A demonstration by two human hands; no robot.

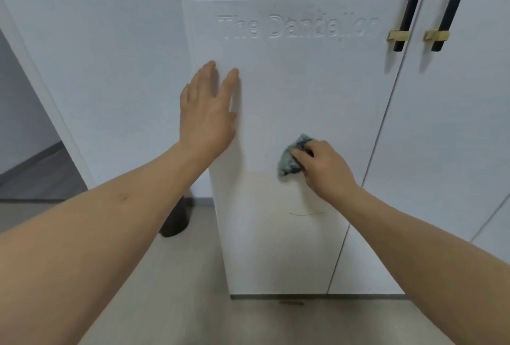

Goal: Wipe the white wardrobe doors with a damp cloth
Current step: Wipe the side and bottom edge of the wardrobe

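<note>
My right hand (324, 168) grips a bunched blue-grey cloth (292, 158) and presses it vs the lower middle of the white embossed wardrobe door (303, 91), just above a faint yellowish patch and a thin curved dark mark (303, 213). My left hand (207, 109) lies flat, fingers straight and spread, on the same door near its left edge, holding nothing.

Risks, as I judge them: cloth is wadded small, so strokes cover little and I could leave streaks or skip strips, esp. in the raised lettering (298, 27) higher up, where grime sits in the grooves. If the curved mark is a scratch and not dirt, scrubbing hard won't lift it & may dull the finish. My bare left palm may leave prints on the panel. Too wet a cloth would drip to the pale floor (171, 303).

Count: 1 cloth, 2 hands, 2 black bar handles (408, 13) w/ brass fittings, at least 2 doors in view (the one I'm on + the neighbour (447, 129) at right), 1 dark cylinder-like thing (175, 220) on the floor left of the wardrobe; can't tell what it is.
</note>
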